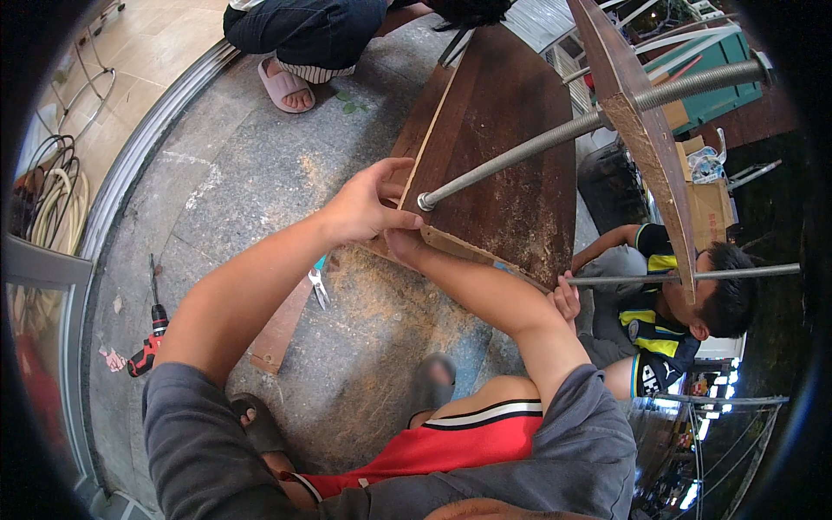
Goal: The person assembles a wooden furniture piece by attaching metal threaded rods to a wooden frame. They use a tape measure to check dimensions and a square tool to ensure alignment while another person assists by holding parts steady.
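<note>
My left hand (374, 206) grips the near left corner of a dark brown wooden board (511, 130), its thumb on the edge and its fingers spread behind. Close below, my right hand (404, 244) reaches to the same corner; its fingers are hidden. A nut (425, 202) sits beside my left hand, where a long threaded rod (520, 163) meets the board. The rod runs up to the right through a second brown board (637, 113). A thinner rod (641, 279) passes that board lower down. Further boards lie partly hidden beneath the first.
Pliers (319, 288) and a wooden strip (282, 334) lie on the sawdust-strewn floor (364, 321). A red and black drill (152, 340) is at left, near a metal door track (143, 160). One person (295, 43) crouches at the top; another person's hand (565, 299) is by the board's right corner.
</note>
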`<state>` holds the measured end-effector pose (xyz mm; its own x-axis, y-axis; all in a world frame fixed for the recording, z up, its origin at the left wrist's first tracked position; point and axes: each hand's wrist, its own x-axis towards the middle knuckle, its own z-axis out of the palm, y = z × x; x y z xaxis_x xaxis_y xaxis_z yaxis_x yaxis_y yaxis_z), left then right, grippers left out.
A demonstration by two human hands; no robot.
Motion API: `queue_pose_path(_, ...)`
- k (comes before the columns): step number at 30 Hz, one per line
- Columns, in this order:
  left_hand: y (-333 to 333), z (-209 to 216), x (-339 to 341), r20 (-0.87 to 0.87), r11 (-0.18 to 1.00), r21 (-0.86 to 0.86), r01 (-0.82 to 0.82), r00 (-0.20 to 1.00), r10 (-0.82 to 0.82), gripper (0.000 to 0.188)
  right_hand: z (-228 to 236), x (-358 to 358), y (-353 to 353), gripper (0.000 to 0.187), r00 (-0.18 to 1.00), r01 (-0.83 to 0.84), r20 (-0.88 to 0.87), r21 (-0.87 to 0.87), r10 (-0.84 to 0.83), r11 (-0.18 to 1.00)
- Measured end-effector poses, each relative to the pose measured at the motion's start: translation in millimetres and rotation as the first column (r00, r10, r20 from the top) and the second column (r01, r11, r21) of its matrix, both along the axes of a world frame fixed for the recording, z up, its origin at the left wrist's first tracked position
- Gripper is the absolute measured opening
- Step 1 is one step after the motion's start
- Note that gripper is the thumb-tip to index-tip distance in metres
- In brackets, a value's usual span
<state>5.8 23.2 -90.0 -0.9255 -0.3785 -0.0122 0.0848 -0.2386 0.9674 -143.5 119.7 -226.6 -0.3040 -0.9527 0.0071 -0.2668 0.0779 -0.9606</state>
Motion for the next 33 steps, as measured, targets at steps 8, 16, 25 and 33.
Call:
queue_pose_path(8, 0.3, 12.4, 4.8, 0.034, 1.0, 0.007, 0.008, 0.999, -0.008, 0.091, -0.8, -3.4, -0.8, 0.027, 0.999, -0.033, -0.018, 0.005, 0.033, 0.999)
queue_pose_path(16, 1.1, 10.3, 5.1, 0.041, 1.0, -0.019, -0.011, 0.999, 0.011, 0.092, -8.9, -8.2, -0.8, 0.028, 0.999, -0.04, -0.036, 0.001, 0.04, 0.999)
queue_pose_path(25, 3.1, 8.2, 4.4, 0.031, 0.998, -0.039, -0.04, 0.999, 0.041, 0.087, 2.2, -3.3, 1.4, 0.029, 0.999, -0.026, -0.027, 0.006, 0.026, 1.0)
queue_pose_path(33, 2.8, 13.6, 5.4, 0.048, 0.997, -0.069, -0.028, 0.998, 0.031, 0.088, 37.0, 15.5, 6.6, 0.032, 0.998, 0.057, -0.011, -0.014, -0.058, 0.998)
